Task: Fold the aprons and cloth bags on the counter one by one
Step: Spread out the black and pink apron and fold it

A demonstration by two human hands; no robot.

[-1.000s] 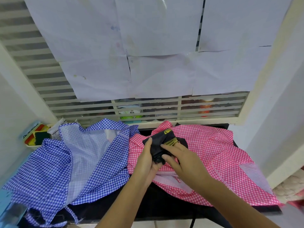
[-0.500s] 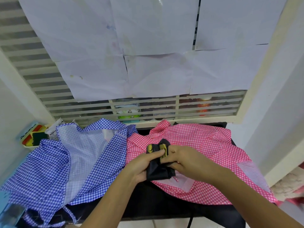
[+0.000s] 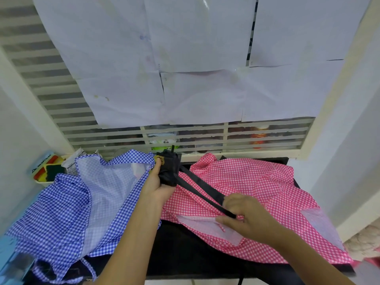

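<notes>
A small black cloth bag (image 3: 170, 169), bunched up with a yellow mark, is gripped in my left hand (image 3: 156, 186) above the counter's middle. Its black straps (image 3: 201, 190) stretch down to the right, where my right hand (image 3: 242, 214) pinches their end. Under the hands lies a pink checked apron (image 3: 257, 188), spread rumpled over the right half of the dark counter (image 3: 181, 247). A blue checked apron (image 3: 67, 204) lies crumpled on the left half.
A louvred window with taped paper sheets (image 3: 185, 68) rises right behind the counter. A tray of sponges (image 3: 46, 168) sits at the back left. White walls close in on both sides, and the counter's front edge is near me.
My hands have parted: the left lifted the black bundle up and back, while the right drew the straps out to the right and toward me.
</notes>
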